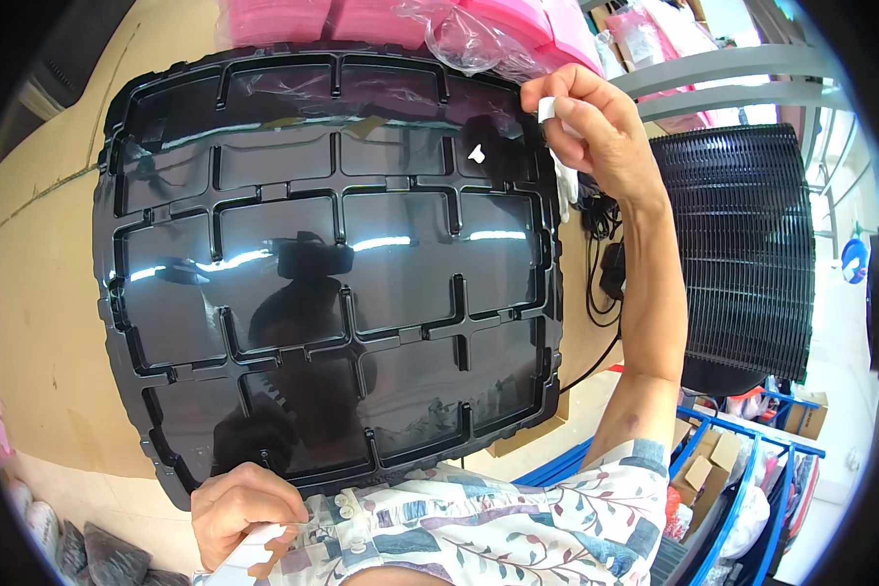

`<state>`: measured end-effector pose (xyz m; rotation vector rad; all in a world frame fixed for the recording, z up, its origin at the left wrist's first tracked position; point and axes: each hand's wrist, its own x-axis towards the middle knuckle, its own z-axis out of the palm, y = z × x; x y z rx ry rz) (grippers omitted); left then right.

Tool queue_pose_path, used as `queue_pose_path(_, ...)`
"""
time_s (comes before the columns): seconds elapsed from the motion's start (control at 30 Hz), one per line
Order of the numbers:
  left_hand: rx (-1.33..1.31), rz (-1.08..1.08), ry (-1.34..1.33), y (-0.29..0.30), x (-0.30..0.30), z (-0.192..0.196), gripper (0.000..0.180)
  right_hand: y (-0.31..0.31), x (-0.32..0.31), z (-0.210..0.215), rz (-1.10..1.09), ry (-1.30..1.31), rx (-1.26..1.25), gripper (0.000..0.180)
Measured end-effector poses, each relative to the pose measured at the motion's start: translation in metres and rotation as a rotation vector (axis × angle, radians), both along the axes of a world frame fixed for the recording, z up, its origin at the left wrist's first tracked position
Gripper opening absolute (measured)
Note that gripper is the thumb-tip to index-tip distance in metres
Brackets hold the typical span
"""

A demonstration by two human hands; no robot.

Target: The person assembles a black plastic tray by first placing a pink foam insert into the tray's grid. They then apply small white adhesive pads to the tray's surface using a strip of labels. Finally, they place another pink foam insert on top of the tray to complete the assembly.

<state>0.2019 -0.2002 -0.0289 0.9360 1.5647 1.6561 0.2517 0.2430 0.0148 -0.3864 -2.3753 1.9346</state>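
A large black plastic tray (400, 259) with shallow, ridged compartments lies in front of me, its glossy surface mirroring a dark silhouette. Over the tray's far right corner, my right hand (601, 127) pinches a small white piece (547, 108) between thumb and fingers. One small, irregular white piece (476, 153) rests in the far right compartment. At the tray's near left edge, close to my body, my left hand (244, 503) is closed on a white strip with brownish patches (247, 559), which resembles a label sheet.
A tall stack of black trays (737, 254) stands to the right, beside black cables (601, 244). Pink foam sheets (381, 24) and clear plastic film lie beyond the tray. Grey rails (732, 68) run at the far right. Blue shelving (752, 479) with cartons stands lower right.
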Motion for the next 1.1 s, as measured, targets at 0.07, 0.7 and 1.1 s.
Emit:
queue_pose_path(0.07,-0.028,-0.006,-0.023,0.0,-0.002,0.004,0.011,-0.003,0.003,0.002,-0.003,-0.048,0.099,0.005)
queue_pose_path(0.7,-0.05,0.04,-0.055,0.001,0.003,0.006,0.011,-0.048,0.041,0.012,-0.137,0.122,0.27,0.006)
queue_pose_path(1.1,0.081,0.048,-0.19,0.002,0.005,-0.005,0.013,-0.119,0.212,0.017,-0.513,0.098,0.28,0.006)
